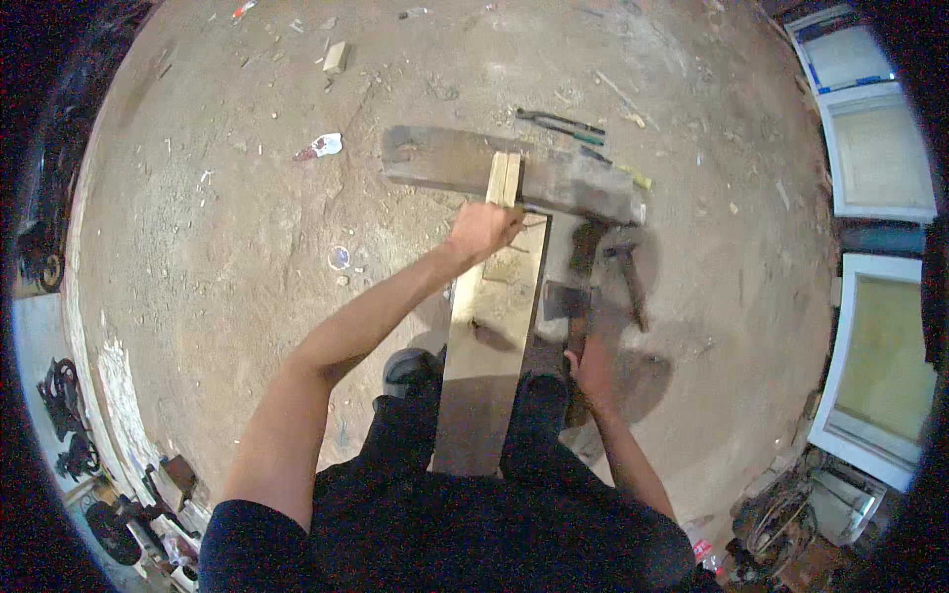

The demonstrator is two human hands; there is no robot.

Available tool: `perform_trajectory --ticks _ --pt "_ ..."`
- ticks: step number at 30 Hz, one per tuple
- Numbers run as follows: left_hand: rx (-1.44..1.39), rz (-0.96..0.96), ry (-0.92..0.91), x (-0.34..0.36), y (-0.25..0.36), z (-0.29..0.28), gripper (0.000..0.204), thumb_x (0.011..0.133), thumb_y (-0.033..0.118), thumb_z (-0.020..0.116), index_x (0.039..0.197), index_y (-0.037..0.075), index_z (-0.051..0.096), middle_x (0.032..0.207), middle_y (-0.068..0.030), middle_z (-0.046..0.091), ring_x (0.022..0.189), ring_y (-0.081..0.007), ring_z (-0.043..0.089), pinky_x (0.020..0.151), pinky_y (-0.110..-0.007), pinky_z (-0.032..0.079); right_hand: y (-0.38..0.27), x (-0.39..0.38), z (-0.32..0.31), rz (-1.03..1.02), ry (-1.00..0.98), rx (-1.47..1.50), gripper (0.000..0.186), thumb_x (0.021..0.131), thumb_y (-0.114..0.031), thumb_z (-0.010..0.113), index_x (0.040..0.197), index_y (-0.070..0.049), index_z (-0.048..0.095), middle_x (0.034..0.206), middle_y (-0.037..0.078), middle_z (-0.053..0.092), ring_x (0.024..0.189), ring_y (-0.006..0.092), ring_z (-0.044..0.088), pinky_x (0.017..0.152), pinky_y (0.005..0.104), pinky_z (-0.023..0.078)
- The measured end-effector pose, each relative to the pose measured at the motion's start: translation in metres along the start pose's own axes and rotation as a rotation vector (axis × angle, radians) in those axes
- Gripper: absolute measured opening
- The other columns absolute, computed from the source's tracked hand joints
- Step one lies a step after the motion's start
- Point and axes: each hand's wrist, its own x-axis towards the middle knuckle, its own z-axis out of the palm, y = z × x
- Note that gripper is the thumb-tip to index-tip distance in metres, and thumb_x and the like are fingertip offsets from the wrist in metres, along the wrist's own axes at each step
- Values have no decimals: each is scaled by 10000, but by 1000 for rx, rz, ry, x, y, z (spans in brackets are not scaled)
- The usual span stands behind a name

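One board (476, 395) lies between the legs; one dark plank (435, 158) crosses by its far edge. There, the left hand (484, 232) clasps narrow pale wood (501, 178), one piece or two, unclear. Right of the board, the right hand (591, 371) wraps one axe (566, 300); one hammer (635, 289) lies beyond.

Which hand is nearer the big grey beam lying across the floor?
Left. The left hand is just on the near side of the beam; the right hand is farther back, toward the body, at the axe.
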Motion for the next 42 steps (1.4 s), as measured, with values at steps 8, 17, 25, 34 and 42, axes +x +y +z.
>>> perform_trajectory --ticks 8,17,25,34,42 --pt "50 185 48 -9 -1 -10 250 934 293 651 1138 164 717 1107 -84 685 999 -317 681 782 -460 588 24 -4 21 -34 66 -95 612 909 -415 730 1304 13 545 1189 261 622 1095 452 604 920 515 503" --pt "-101 287 99 -15 -22 -2 140 906 108 646 1042 88 674 1125 -128 633 1090 -349 622 898 -463 532 -39 9 -31 154 22 380 659 753 -300 874 1242 21 571 1190 235 652 1106 406 634 940 479 521" --pt "-187 334 84 -6 -14 1 259 900 109 621 1153 60 649 1204 -163 617 1158 -386 594 987 -497 504 17 47 -29 387 -465 528 410 789 -323 832 1023 -12 702 920 140 730 882 289 709 815 430 571" --pt "-234 403 83 -6 -35 13 293 770 -46 655 1023 86 720 1060 -109 615 1093 -332 622 864 -447 542 -8 50 -56 537 -623 1432 319 904 -133 711 1188 -29 610 925 116 680 742 231 669 704 393 562" --pt "-300 431 171 -14 -27 4 212 835 -5 646 1028 68 696 1066 -116 605 1087 -344 601 904 -443 528 -60 -7 -176 68 59 812 410 844 -142 784 1171 -32 562 944 66 620 917 204 634 837 345 511"
